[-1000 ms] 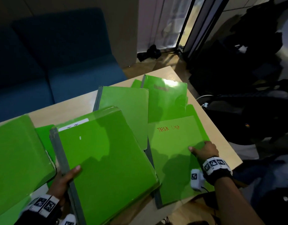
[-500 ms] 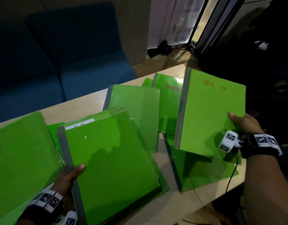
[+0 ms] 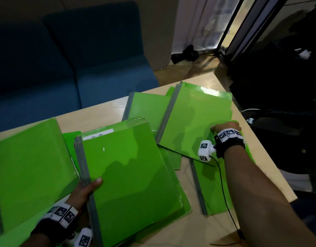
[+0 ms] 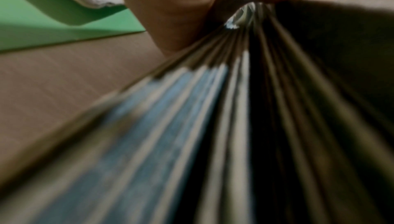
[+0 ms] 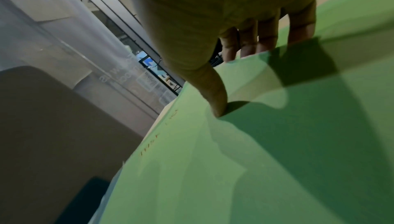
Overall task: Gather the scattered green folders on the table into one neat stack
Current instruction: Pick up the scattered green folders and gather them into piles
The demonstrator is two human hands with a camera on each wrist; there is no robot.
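Several green folders lie scattered on the wooden table [image 3: 103, 108]. My left hand [image 3: 89, 186] grips the grey spine of a thick stack of green folders [image 3: 132, 175], thumb on top; the left wrist view shows the blurred spines [image 4: 213, 126] running into the palm. My right hand [image 3: 223, 126] pinches the right edge of one green folder [image 3: 194, 122], thumb [image 5: 217, 103] on its cover [image 5: 255, 160], fingers underneath. That folder sits tilted over others at the far right. One more folder [image 3: 212, 189] lies below it, one [image 3: 146, 107] behind the stack, and a large one [image 3: 29, 166] at the left.
A blue sofa [image 3: 82, 68] stands behind the table's far edge. Dark bags and gear [image 3: 287, 122] fill the floor to the right, past the table's right edge. A thin black cable [image 3: 224, 193] runs from my right wrist across the folders.
My right hand picked the folder marked with orange writing off the table, raised it, and has now brought it down and leftward over the far folders. The left hand keeps its hold on the stack.
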